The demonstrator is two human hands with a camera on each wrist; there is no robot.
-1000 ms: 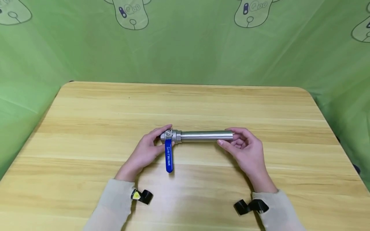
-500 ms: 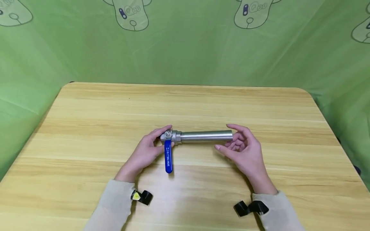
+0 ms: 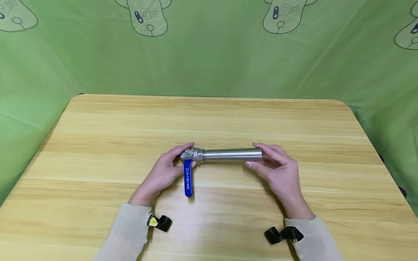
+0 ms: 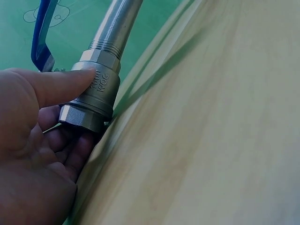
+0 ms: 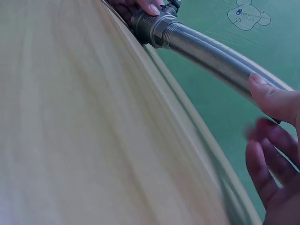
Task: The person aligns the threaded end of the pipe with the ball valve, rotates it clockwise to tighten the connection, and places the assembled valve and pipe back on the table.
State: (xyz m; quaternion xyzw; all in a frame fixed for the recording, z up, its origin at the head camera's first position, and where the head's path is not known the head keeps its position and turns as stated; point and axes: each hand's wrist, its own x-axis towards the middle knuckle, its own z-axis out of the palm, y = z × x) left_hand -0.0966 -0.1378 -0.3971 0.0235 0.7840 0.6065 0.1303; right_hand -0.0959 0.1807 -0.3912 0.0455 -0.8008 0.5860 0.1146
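A ball valve with a long blue lever handle is joined to a silver metal pipe, lying crosswise over the table. My left hand grips the valve body, thumb on the near side and index finger along the far side. In the left wrist view, pipe threads show just beyond the valve's hex end. At the pipe's free end, my right hand pinches it between thumb and index finger. The right wrist view has that thumb lying on the pipe, the other fingers loosely bent below.
A wood-grain table with rounded corners lies under both hands. Behind it and at its sides hangs a green cloth with printed cartoon heads. Small black devices are strapped at both wrists.
My right thumb and index finger spread away from the pipe half a second ago and now pinch it again. The blue lever handle has shifted slightly left; my left hand keeps its grip.
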